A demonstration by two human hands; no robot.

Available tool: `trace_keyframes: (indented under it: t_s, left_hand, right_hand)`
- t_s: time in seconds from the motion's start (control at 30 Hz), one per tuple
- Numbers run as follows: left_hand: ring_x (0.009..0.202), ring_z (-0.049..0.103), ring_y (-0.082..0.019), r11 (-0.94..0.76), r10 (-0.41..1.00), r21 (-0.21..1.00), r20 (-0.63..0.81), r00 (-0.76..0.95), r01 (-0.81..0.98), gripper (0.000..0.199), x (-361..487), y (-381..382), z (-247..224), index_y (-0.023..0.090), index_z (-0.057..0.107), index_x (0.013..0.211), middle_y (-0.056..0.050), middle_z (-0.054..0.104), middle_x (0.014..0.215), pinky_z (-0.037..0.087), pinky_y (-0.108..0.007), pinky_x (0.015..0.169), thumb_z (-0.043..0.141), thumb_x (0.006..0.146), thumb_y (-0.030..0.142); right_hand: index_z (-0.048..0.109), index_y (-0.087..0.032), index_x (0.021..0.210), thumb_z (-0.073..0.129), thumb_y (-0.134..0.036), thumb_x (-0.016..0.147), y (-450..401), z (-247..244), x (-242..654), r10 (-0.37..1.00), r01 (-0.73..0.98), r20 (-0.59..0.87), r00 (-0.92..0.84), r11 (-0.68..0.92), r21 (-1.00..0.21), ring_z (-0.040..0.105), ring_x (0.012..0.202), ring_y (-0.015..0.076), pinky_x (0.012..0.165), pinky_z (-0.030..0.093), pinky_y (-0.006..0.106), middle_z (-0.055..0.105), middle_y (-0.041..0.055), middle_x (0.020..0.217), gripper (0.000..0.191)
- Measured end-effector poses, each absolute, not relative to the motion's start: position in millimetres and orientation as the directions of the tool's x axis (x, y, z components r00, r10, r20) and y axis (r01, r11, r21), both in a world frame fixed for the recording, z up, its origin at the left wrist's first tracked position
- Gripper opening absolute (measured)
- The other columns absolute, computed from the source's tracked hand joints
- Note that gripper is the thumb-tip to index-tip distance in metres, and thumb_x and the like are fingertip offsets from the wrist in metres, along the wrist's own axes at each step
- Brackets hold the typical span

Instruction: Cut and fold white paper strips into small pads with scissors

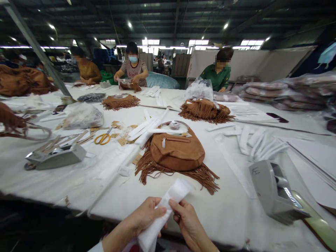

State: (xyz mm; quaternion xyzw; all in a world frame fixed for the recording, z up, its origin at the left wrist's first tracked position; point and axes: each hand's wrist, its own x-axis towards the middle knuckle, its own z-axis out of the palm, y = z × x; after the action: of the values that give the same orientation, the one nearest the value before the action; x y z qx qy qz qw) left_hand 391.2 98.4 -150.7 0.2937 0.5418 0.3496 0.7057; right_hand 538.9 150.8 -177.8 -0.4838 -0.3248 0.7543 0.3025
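As I watch from beside the surface point(105, 190), the left hand point(147, 216) and right hand point(187, 218) both pinch a white strip point(179, 190) above the near edge. Just beyond lies a brown fringed bag point(178, 154); farther right, near that edge, stands a grey tape dispenser point(269, 192).

Ceiling point(152, 17): dark, ribbed, crossed by beams point(177, 21). Lamps point(130, 25) show below it as small white spots. Far side: at least 3 bright windows point(150, 42), set high. Pale partition point(252, 63) at right rear; brown panels point(181, 65) near centre. Grey post point(36, 45) slants at left. Foreground: long white-topped table point(225, 217); space under its near edge too dark to read.
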Motion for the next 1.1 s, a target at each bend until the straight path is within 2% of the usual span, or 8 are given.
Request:
trace_keyframes:
  t_s: [0.3, 0.53, 0.77, 0.93, 1.1]
  left_hand:
    - [0.050, 0.057, -0.012, 0.544, 0.838, 0.795, -0.497, 0.226, -0.269, 0.059, 386, 108, -156, 0.013, 0.058, 0.099, -0.003, 0.063, 0.065, 0.048, -0.023, 0.047, 0.071, 0.065, 0.059]
    - [0.050, 0.060, -0.014, 0.531, 0.844, 0.799, -0.466, 0.266, -0.284, 0.060, 379, 113, -159, 0.013, 0.056, 0.103, -0.005, 0.066, 0.067, 0.048, -0.024, 0.049, 0.071, 0.067, 0.058]
    - [0.056, 0.061, -0.014, 0.529, 0.848, 0.788, -0.471, 0.244, -0.315, 0.059, 375, 112, -157, 0.012, 0.057, 0.102, -0.007, 0.067, 0.074, 0.050, -0.025, 0.052, 0.072, 0.066, 0.057]
    - [0.052, 0.060, -0.013, 0.543, 0.838, 0.771, -0.474, 0.269, -0.333, 0.057, 372, 110, -153, 0.011, 0.057, 0.100, -0.007, 0.066, 0.070, 0.048, -0.023, 0.050, 0.070, 0.068, 0.057]
    - [0.057, 0.061, -0.014, 0.533, 0.846, 0.771, -0.474, 0.246, -0.350, 0.051, 367, 109, -155, 0.011, 0.057, 0.096, -0.006, 0.064, 0.073, 0.050, -0.024, 0.051, 0.071, 0.069, 0.053]
  right_hand:
    - [0.068, -0.012, 0.067, 0.085, -0.040, 0.051, 165, -169, 534, 0.821, -0.134, -0.463, -0.333, -0.527, -0.839, 0.029, 0.047, 0.0054, 0.045, 0.019, 0.023, 0.055, -0.0018, 0.057, 0.037]
    - [0.066, -0.011, 0.067, 0.086, -0.036, 0.053, 172, -162, 530, 0.772, -0.188, -0.490, -0.404, -0.595, -0.781, 0.032, 0.047, 0.0043, 0.045, 0.024, 0.020, 0.052, -0.0035, 0.056, 0.035]
    - [0.067, -0.009, 0.072, 0.086, -0.035, 0.056, 175, -167, 526, 0.770, -0.216, -0.468, -0.434, -0.593, -0.776, 0.035, 0.049, 0.0048, 0.045, 0.027, 0.019, 0.053, -0.0020, 0.058, 0.035]
    - [0.065, -0.011, 0.068, 0.087, -0.035, 0.053, 175, -168, 525, 0.762, -0.215, -0.502, -0.409, -0.615, -0.759, 0.033, 0.047, 0.0042, 0.044, 0.026, 0.019, 0.050, -0.0039, 0.054, 0.035]
    - [0.065, -0.011, 0.066, 0.087, -0.033, 0.052, 173, -164, 521, 0.772, -0.237, -0.510, -0.378, -0.614, -0.753, 0.032, 0.047, 0.0039, 0.043, 0.026, 0.018, 0.050, -0.0043, 0.054, 0.035]
